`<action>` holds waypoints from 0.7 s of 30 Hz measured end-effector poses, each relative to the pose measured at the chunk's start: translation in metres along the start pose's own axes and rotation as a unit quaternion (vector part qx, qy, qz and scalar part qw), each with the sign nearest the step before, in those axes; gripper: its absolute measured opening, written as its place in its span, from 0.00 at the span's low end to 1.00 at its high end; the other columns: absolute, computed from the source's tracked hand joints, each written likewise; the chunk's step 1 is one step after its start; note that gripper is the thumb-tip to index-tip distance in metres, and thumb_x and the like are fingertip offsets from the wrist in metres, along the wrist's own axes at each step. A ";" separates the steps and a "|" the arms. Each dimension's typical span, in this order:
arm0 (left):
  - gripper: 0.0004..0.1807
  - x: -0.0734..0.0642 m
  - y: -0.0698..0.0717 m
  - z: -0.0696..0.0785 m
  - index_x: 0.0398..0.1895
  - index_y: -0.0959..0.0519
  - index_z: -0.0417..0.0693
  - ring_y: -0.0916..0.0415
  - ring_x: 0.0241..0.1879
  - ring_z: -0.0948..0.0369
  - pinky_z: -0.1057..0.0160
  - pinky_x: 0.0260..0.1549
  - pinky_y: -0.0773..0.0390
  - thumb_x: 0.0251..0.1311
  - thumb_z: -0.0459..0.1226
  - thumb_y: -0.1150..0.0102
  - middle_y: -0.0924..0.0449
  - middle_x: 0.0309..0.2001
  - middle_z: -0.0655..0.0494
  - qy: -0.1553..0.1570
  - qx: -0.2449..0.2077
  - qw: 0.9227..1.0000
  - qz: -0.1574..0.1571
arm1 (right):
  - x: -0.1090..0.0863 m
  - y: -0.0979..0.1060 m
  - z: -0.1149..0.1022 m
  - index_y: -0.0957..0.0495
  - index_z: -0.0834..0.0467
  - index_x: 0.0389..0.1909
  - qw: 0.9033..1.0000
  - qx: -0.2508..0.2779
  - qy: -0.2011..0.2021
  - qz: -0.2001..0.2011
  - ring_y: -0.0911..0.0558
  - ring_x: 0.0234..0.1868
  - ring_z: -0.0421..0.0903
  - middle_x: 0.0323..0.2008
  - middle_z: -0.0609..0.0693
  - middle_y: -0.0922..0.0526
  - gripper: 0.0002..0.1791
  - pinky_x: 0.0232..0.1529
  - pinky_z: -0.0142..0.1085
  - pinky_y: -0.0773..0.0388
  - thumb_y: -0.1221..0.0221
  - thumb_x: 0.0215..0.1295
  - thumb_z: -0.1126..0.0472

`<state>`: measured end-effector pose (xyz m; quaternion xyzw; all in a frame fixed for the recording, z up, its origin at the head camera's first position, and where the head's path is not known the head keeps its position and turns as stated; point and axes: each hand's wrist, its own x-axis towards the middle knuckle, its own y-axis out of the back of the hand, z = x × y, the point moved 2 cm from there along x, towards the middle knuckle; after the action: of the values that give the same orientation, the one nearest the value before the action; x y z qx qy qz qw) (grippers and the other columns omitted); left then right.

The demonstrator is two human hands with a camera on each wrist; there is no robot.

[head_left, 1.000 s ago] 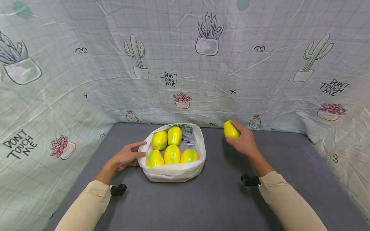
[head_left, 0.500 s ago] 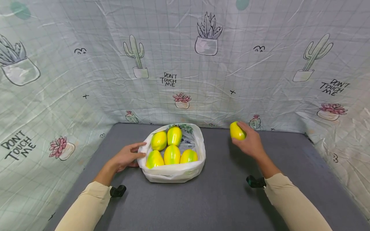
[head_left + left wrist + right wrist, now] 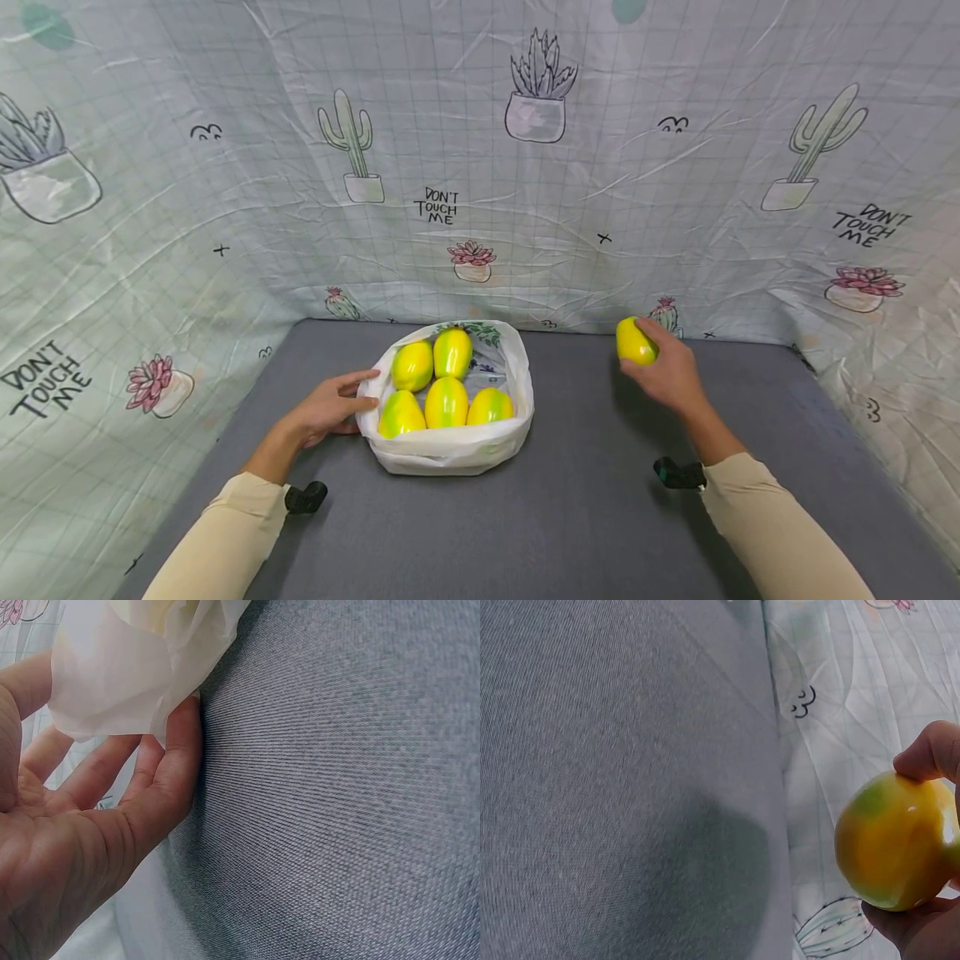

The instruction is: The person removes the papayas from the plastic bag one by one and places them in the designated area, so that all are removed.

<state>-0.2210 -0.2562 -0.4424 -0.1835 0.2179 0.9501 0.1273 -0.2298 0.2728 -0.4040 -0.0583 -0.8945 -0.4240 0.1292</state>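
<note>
Five yellow-green mangoes [image 3: 447,402] are sitting in a white plastic bag [image 3: 450,454], mouth open, a bit left of middle on the dark grey table [image 3: 570,525]. Left hand [image 3: 327,408] is on the bag's left side, fingers apart and just loosely bent, touching the plastic rather than clutching it. Right hand [image 3: 663,371] has one more mango [image 3: 636,342], thumb and fingers curled round it. That one's off the table with a shadow under it, well right of the bag, toward the far edge, near the cactus-print sheet [image 3: 262,208] hanging behind.
</note>
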 end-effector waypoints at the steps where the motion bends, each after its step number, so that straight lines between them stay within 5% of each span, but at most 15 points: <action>1: 0.40 0.000 0.000 -0.001 0.83 0.41 0.53 0.23 0.59 0.50 0.55 0.46 0.13 0.71 0.42 0.37 0.43 0.80 0.34 -0.001 0.002 1.000 -0.001 | -0.001 0.001 0.001 0.35 0.67 0.76 1.000 0.001 -0.003 0.000 0.30 0.70 0.69 0.76 0.69 0.35 0.41 0.56 0.61 0.26 0.34 0.62 0.61; 21: 0.40 0.005 0.000 -0.004 0.82 0.38 0.55 0.22 0.58 0.52 0.56 0.46 0.14 0.69 0.43 0.33 0.39 0.79 0.36 0.007 -0.004 1.000 0.007 | -0.002 0.016 0.027 0.36 0.68 0.75 0.999 -0.023 -0.027 0.007 0.31 0.69 0.72 0.75 0.73 0.35 0.41 0.53 0.61 0.27 0.34 0.63 0.60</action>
<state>-0.2241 -0.2569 -0.4476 -0.1891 0.2166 0.9505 0.1181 -0.2295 0.3039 -0.4094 -0.0793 -0.8874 -0.4415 0.1064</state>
